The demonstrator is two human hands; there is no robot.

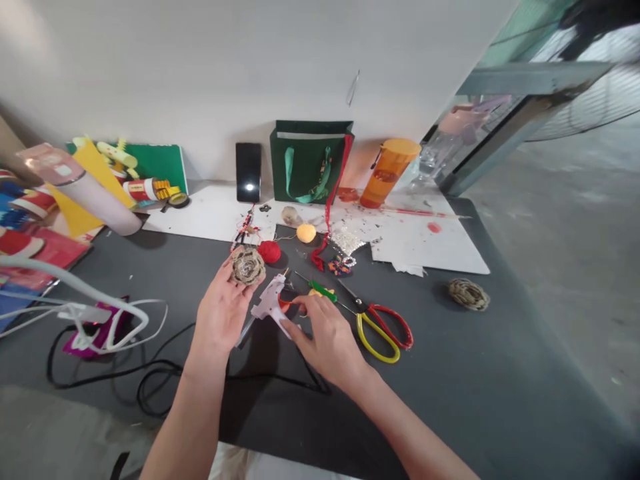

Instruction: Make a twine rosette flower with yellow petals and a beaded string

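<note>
My left hand (pixel 223 303) is closed round a brown twine rosette (pixel 248 266), its layered top turned upward. Close beside it, my right hand (pixel 327 333) grips the handle of a white glue gun (pixel 271 299), fingers near the orange trigger (pixel 284 303). The nozzle points away toward the small items and lies a short way right of the rosette. Scissors with one red and one yellow handle (pixel 379 340) lie just beyond my right hand, next to a green-handled tool (pixel 324 291). A second twine rosette (pixel 469 295) rests at the right.
A red yarn ball (pixel 269 251), a yellow ball (pixel 306 233) and beads (pixel 347 243) lie ahead. Behind stand a phone (pixel 249 172), a green gift bag (pixel 310 163) and an orange bottle (pixel 389 175). Black cable (pixel 165 363) and a purple power strip (pixel 97 330) occupy the left.
</note>
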